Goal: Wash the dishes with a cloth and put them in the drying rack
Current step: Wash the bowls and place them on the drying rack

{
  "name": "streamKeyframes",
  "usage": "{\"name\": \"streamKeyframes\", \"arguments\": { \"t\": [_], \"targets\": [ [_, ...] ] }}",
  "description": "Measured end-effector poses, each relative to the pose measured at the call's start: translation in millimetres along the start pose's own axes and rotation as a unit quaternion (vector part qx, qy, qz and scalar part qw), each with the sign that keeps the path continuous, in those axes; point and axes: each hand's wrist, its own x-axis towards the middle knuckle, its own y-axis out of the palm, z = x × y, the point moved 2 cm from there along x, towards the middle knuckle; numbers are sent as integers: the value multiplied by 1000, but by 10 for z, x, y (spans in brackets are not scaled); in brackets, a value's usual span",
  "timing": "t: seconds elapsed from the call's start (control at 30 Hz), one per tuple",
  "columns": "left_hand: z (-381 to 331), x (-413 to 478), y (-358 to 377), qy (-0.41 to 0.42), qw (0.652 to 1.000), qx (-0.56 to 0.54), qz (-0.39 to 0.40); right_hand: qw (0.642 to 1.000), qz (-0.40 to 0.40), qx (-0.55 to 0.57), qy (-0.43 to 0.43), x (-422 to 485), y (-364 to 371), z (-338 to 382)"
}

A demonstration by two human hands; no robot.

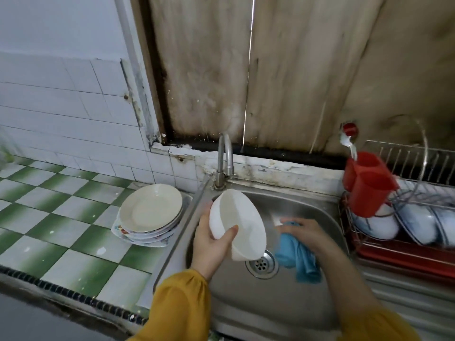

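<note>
- Gripped a plain white round bowl in the left hand, thumb at the rim, fingers curled behind the wall.
- Held it tilted, mouth turned rightward, over the stainless steel sink, just below the curved metal tap.
- Clutched a crumpled blue cloth in the right hand, beside the bowl and apart from it, above the sink's drain.
- Found a stack of cream round plates on the ledge left of the sink.
- Found white bowls in the wire drying rack on the right, a red plastic cutlery holder at its near corner.
</note>
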Motion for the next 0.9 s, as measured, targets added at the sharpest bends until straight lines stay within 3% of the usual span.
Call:
{"name": "streamKeyframes", "arguments": {
  "t": [0.3,0.47,0.6,0.73,0.9],
  "targets": [
    [93,-116,439,68,977,193,66,997,-21,37,56,-143,-450,-243],
    [52,-173,591,149,935,310,83,988,-30,117,97,-183,-468,-349],
    [-58,-189,684,243,860,440,87,919,1,354,172,-272,-393,-423],
    [-144,-206,741,293,795,523,92,851,74,495,157,-351,-346,-383],
    [-184,-243,758,319,784,522,104,815,50,574,60,-335,-230,-237]
  ]
}}
